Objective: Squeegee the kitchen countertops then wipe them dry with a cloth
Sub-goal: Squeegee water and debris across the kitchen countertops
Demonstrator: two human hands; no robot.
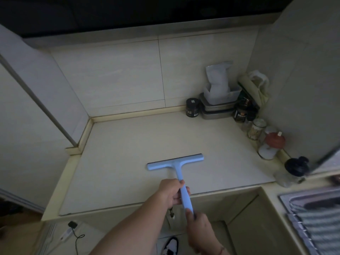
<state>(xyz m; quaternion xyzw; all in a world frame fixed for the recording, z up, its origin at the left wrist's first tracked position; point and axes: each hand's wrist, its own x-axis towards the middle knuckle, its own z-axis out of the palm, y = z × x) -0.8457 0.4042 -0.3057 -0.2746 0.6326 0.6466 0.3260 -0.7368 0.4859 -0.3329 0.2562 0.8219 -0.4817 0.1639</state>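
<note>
A light blue squeegee lies blade-down on the pale countertop, its wide blade across the middle of the counter and its handle pointing back toward me. My left hand grips the handle's middle, near the counter's front edge. My right hand holds the handle's lower end, in front of the counter. A striped cloth lies draped over the sink rack at the lower right.
Jars, dark tins, stacked metal boxes and a white tub crowd the back right corner. Glass jars and a black-lidded bottle line the right edge. The sink is at right. A raised lip borders the left and back.
</note>
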